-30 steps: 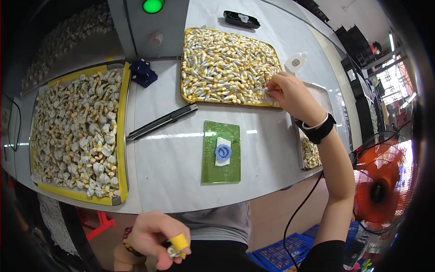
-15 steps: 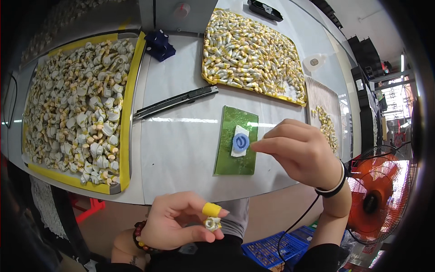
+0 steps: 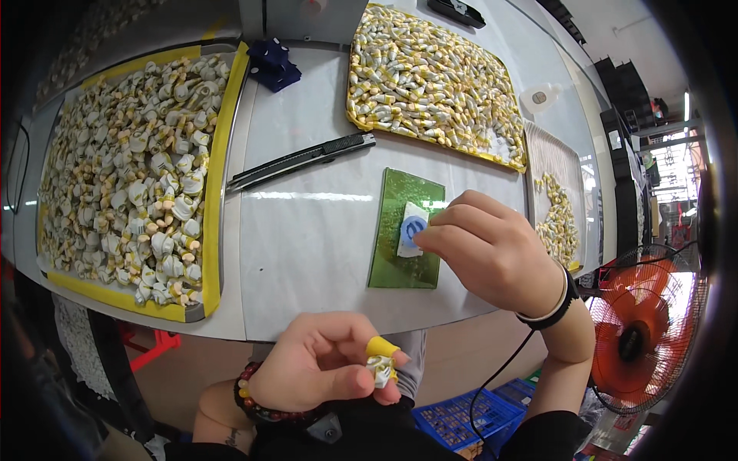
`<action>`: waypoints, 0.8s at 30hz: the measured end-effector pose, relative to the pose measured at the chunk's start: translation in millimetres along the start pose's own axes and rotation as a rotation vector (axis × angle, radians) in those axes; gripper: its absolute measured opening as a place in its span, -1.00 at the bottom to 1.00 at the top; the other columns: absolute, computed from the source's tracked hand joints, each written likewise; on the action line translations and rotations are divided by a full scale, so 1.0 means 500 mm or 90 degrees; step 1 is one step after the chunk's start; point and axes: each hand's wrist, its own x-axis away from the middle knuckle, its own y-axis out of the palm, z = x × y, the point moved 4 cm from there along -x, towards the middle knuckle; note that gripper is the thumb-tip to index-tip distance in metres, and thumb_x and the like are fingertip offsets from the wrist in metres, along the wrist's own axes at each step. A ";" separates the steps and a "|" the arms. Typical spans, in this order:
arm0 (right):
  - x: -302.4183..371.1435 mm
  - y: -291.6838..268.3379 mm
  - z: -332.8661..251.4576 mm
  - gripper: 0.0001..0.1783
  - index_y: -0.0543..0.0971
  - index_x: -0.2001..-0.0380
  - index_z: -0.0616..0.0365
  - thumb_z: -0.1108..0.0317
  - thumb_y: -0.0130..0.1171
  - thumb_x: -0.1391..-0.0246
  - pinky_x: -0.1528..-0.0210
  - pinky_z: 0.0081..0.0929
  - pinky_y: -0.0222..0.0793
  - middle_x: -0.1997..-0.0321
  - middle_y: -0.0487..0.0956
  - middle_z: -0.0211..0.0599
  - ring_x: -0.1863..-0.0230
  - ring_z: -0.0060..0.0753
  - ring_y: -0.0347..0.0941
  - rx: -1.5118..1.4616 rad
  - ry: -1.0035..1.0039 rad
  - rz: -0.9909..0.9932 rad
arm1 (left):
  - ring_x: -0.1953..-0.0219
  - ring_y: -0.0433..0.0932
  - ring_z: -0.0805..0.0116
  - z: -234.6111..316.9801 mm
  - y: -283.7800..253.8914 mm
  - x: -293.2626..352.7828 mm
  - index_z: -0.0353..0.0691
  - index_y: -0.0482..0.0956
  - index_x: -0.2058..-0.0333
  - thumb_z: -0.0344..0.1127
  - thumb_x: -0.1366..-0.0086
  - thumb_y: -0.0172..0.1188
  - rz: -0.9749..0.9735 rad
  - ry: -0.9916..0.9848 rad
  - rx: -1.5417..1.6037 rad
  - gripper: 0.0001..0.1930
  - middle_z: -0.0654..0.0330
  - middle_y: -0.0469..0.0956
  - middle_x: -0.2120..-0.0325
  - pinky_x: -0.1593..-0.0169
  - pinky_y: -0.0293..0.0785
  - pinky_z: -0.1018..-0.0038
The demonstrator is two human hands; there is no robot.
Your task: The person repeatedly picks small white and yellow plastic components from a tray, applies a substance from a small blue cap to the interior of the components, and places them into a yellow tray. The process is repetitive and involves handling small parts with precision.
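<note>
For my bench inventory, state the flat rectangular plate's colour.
The flat rectangular plate is green, showing best in the head view.

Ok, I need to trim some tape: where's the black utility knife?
In the head view, left of centre: the black utility knife lies on the table, one end beside the left tray, the other near the green plate.

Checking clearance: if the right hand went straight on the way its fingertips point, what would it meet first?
Likely the blue round piece on the white pad atop the green plate. The right hand has its fingertips at that piece's edge in view; whether they touch it is unclear.
</note>
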 end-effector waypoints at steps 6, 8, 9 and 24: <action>0.010 -0.057 -0.045 -0.84 0.58 0.43 0.27 0.55 0.13 0.20 0.45 -0.48 0.40 0.44 0.52 -0.24 0.47 -0.29 0.46 -0.300 -0.020 0.149 | 0.43 0.57 0.31 -0.021 0.008 -0.022 -0.45 0.42 0.23 -0.07 -0.17 0.21 -0.114 -0.102 0.090 -0.53 0.07 0.54 0.50 0.28 0.55 0.36; 0.010 -0.059 -0.061 -0.86 0.58 0.43 0.30 0.55 0.14 0.16 0.45 -0.49 0.41 0.43 0.53 -0.20 0.47 -0.29 0.47 -0.371 -0.072 0.172 | 0.36 0.57 0.46 -0.030 0.007 -0.027 -0.41 0.41 0.18 -0.16 -0.27 0.11 -0.190 -0.120 0.165 -0.64 0.16 0.55 0.41 0.20 0.53 0.49; 0.009 -0.058 -0.065 -0.86 0.58 0.43 0.32 0.54 0.13 0.14 0.45 -0.49 0.42 0.42 0.53 -0.19 0.47 -0.28 0.47 -0.384 -0.090 0.178 | 0.36 0.57 0.46 -0.034 0.005 -0.028 -0.40 0.41 0.18 -0.15 -0.27 0.10 -0.193 -0.132 0.177 -0.64 0.15 0.55 0.41 0.20 0.53 0.48; 0.031 -0.023 -0.067 -0.90 0.62 0.47 0.23 0.52 0.23 0.17 0.47 -0.56 0.46 0.42 0.56 -0.27 0.47 -0.36 0.49 -0.415 -0.138 0.221 | 0.37 0.54 0.49 -0.055 0.027 -0.035 -0.34 0.39 0.17 -0.18 -0.29 0.07 -0.218 -0.172 0.213 -0.69 0.20 0.50 0.40 0.23 0.53 0.46</action>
